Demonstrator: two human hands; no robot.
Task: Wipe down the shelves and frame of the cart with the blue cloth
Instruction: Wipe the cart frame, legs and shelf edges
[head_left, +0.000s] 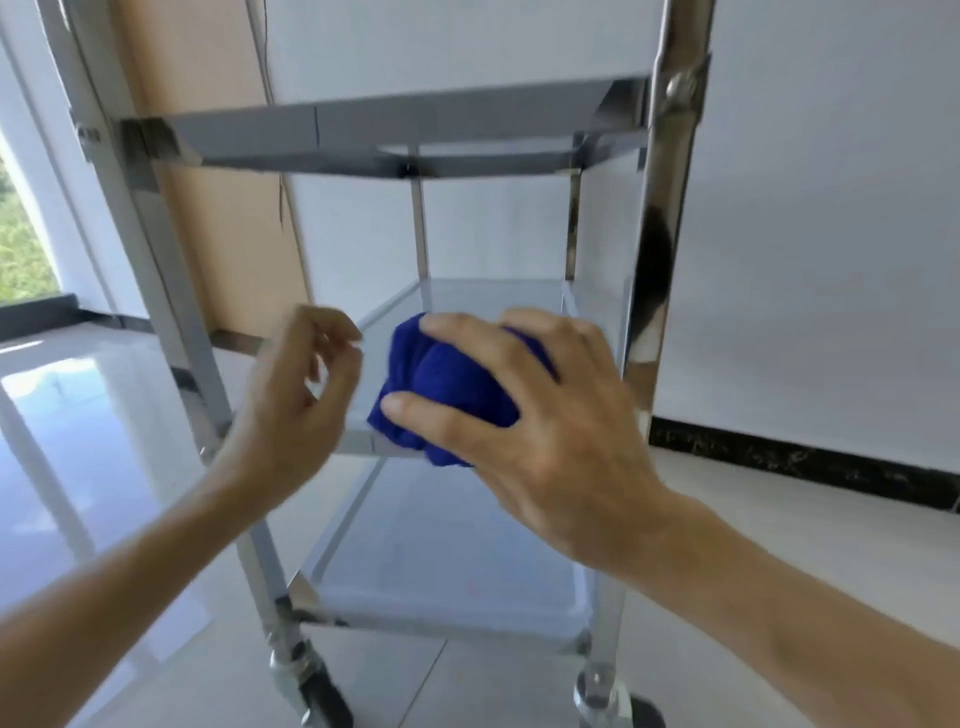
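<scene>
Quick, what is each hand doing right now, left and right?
Left hand: fingers loosely curled, holding nothing.
Right hand: grips the bunched blue cloth at the steel cart's middle shelf.

Your right hand (530, 415) grips a bunched deep-blue cloth (447, 387) at the front edge of the middle shelf (498, 296) of a shiny stainless-steel cart (670, 218) with 3 shelves. Your fingers curl over the top of the cloth and your thumb lies across its near side. Your left hand (301, 395) hovers just beside the cloth, fingers loosely curled, holding nothing. Below sit the bottom shelf (447, 566) and 2 caster wheels (322, 696) on a glossy pale tiled floor (78, 441).
</scene>
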